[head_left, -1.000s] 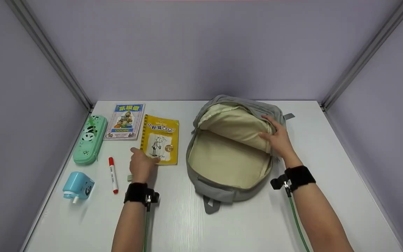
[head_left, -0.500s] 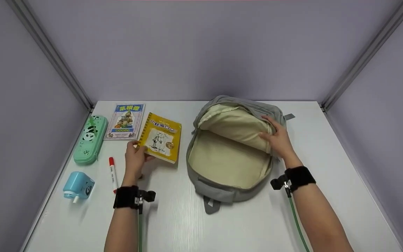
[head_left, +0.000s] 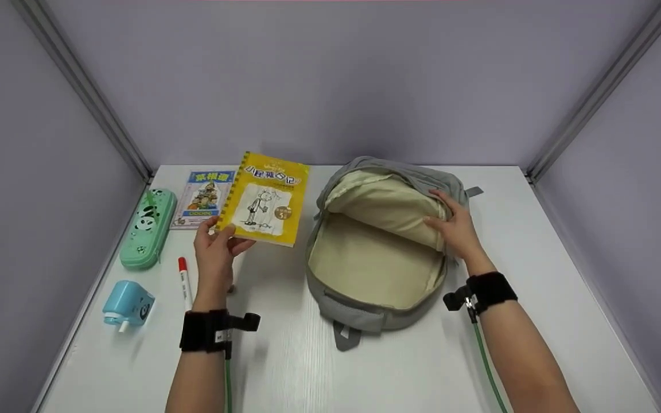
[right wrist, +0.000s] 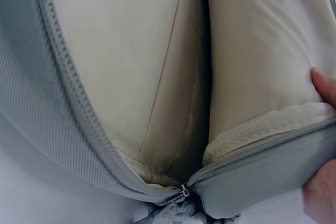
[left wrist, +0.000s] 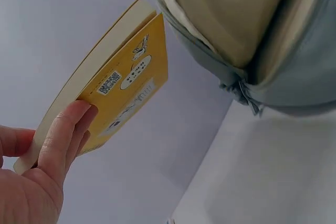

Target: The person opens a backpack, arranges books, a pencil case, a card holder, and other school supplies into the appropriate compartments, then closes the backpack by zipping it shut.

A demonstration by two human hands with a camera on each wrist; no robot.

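My left hand [head_left: 214,252] pinches a yellow paperback book [head_left: 266,201] by its lower left corner, thumb on the front cover and fingers behind. The book is raised off the table and tilted; in the left wrist view its back cover [left wrist: 131,87] and page edges show. A grey backpack [head_left: 353,315] lies unzipped on the table, its cream lining exposed. My right hand [head_left: 457,229] grips the backpack's opened flap [head_left: 388,206], with the thumb on the lining and fingers on the outside. The right wrist view shows the zipper [right wrist: 68,72] and the gap beside the flap.
Left of the book lie a pink-bordered comic-style book [head_left: 201,201], partly covered in view, a green panda pencil case [head_left: 147,229], a red-capped marker [head_left: 185,281] and a blue pencil sharpener [head_left: 128,304]. Grey panels [head_left: 330,80] enclose the white table [head_left: 296,355] at back and sides.
My left hand has taken hold of the yellow book and lifted it from the table, up and slightly right. The right hand and backpack have stayed in place.
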